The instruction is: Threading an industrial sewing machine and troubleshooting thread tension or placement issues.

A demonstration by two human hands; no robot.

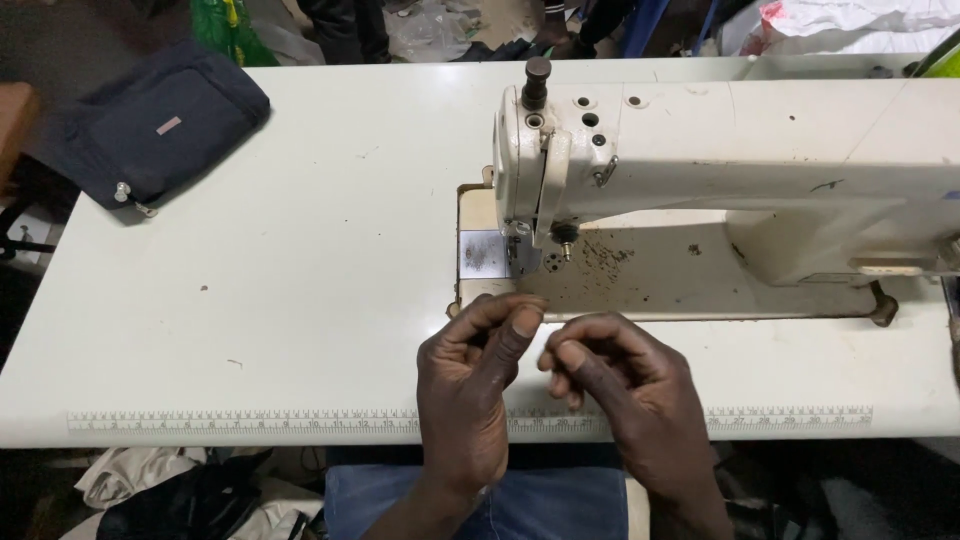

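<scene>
At the lower centre of the frame, the left hand point(470, 385) and right hand point(630, 395) sit close together over the near edge of the white desk point(300, 300). The fingers of both are pinched together on what seems a fine thread point(548, 322), pale and barely visible, running between them just below the needle area. Handling it well likely means keeping the strand taut and the pinch near its end. Beyond, mid-frame right, stands a cream industrial sewing machine point(720, 150) with its worn, speckled bed. A dark zipped pouch point(160, 125) lies upper left
</scene>
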